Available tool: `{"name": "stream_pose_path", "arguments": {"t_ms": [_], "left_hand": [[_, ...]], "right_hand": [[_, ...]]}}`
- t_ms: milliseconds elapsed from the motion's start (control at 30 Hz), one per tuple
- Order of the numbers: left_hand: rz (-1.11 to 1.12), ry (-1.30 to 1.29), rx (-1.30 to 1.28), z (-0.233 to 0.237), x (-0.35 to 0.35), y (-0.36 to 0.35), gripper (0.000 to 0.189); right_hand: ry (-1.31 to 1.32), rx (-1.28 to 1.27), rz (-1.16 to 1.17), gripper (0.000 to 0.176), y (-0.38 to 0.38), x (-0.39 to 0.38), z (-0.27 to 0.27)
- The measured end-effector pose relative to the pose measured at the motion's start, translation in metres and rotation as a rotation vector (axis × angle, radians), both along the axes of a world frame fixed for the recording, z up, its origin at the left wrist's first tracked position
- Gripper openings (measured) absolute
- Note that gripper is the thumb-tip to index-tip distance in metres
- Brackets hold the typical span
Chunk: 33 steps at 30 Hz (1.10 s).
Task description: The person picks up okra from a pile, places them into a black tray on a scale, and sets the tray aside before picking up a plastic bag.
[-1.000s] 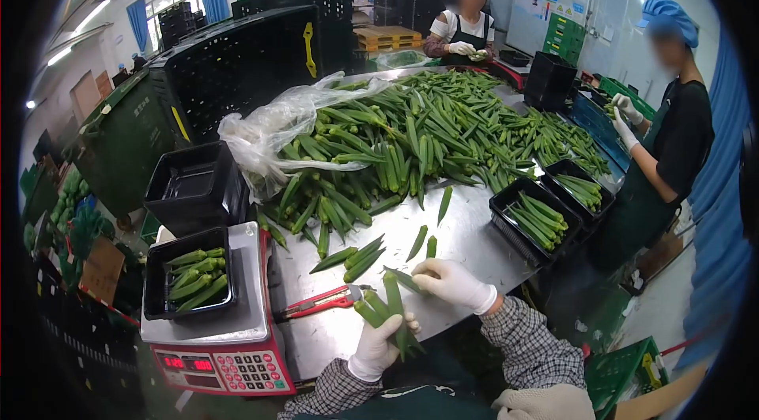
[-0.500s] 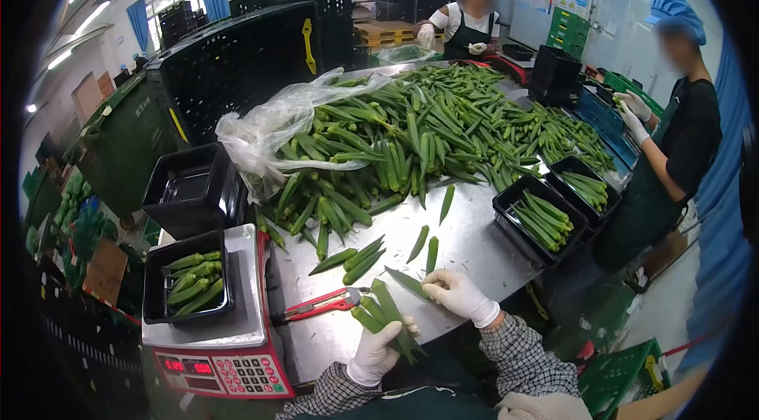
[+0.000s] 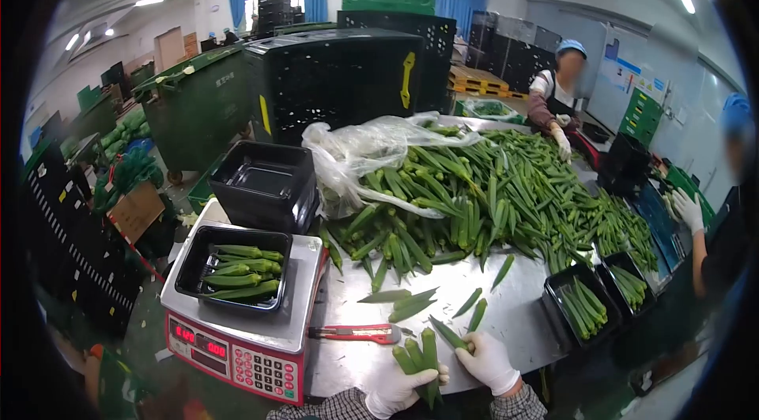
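Note:
Several green okra pods (image 3: 419, 355) stand bunched in my left hand (image 3: 402, 390), whose white-gloved fingers wrap round them. Just to the right, my gloved right hand (image 3: 489, 363) pinches a single okra pod (image 3: 447, 333) by one end, its tip pointing up and left. Red-handled shears (image 3: 360, 333) lie on the metal table (image 3: 348, 368) left of the bunch. A few loose okra pods (image 3: 413, 305) lie beyond my hands. A black tray (image 3: 194, 281) holding several okra rests on the scale (image 3: 302, 281).
A large okra pile (image 3: 482, 183) with a plastic bag (image 3: 348, 155) covers the far table. Stacked black trays (image 3: 265, 171) stand behind the scale. Two okra-filled trays (image 3: 555, 317) sit at right. Two co-workers stand behind and right, one hand (image 3: 560, 143) over the pile.
My view has swung left, so the scene sits further right. My right hand with its pod is closer to the left-hand bunch. The far co-worker now reaches down to the pile.

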<state>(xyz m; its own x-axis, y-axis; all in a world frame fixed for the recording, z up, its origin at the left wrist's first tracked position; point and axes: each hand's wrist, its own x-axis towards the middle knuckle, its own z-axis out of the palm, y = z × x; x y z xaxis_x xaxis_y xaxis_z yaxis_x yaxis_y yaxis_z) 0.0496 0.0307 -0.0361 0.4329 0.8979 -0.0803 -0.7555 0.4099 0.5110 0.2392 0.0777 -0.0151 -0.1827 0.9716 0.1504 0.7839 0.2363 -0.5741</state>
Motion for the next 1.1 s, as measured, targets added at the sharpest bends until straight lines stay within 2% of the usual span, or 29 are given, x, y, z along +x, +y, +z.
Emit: {"name": "stream_pose_path", "arguments": {"t_ms": [67,100,200,233,300,367,400,467,567,667,767,800,867,900,1100], "left_hand": [[0.097,0.053,0.063,0.013,0.003,-0.003,0.02],[0.092,0.061,0.01,0.017,0.003,-0.003,0.018],[0.075,0.021,0.005,0.03,0.0,-0.006,0.02],[0.069,0.032,0.059,0.031,-0.002,-0.005,0.016],[-0.012,0.022,0.029,-0.001,0.0,0.002,0.019],[-0.048,0.041,-0.008,-0.013,0.002,0.003,0.021],[-0.028,0.07,-0.04,-0.016,0.002,0.002,0.029],[-0.008,0.073,-0.04,-0.016,0.003,0.0,0.03],[-0.03,0.078,0.013,-0.012,0.002,0.001,0.03],[-0.011,0.075,0.035,-0.011,0.002,0.001,0.031],[-0.046,0.073,0.09,-0.002,0.005,-0.001,0.031],[-0.122,0.062,0.119,0.001,0.004,-0.002,0.035],[-0.269,0.046,0.18,0.007,0.001,-0.004,0.042],[-0.274,0.153,0.222,0.003,-0.001,-0.005,0.049],[-0.343,0.124,0.129,0.009,-0.006,-0.021,0.055]], "right_hand": [[-0.034,0.008,-0.009,0.024,0.001,-0.001,0.006],[0.0,0.035,-0.045,0.019,0.002,-0.001,0.001],[0.101,0.132,-0.056,0.018,0.002,0.003,0.001],[0.179,0.05,-0.106,0.017,0.001,0.004,0.005],[0.276,0.042,-0.17,0.017,0.002,0.01,0.005],[0.349,0.06,-0.216,0.016,-0.002,0.018,0.013],[0.377,0.152,-0.202,0.017,-0.003,0.023,0.015],[0.388,0.162,-0.222,0.017,-0.012,0.028,0.034],[0.581,0.051,-0.227,0.016,-0.025,0.039,0.05],[0.464,-0.023,-0.12,0.016,-0.04,0.041,0.078],[0.374,-0.238,0.019,0.013,-0.047,0.033,0.088],[0.347,-0.227,0.073,0.015,-0.047,0.029,0.085],[0.348,-0.2,0.17,0.016,-0.049,0.015,0.083],[0.378,-0.233,0.186,0.017,-0.049,0.008,0.08],[0.5,-0.446,0.221,0.023,-0.042,-0.018,0.063]]}}
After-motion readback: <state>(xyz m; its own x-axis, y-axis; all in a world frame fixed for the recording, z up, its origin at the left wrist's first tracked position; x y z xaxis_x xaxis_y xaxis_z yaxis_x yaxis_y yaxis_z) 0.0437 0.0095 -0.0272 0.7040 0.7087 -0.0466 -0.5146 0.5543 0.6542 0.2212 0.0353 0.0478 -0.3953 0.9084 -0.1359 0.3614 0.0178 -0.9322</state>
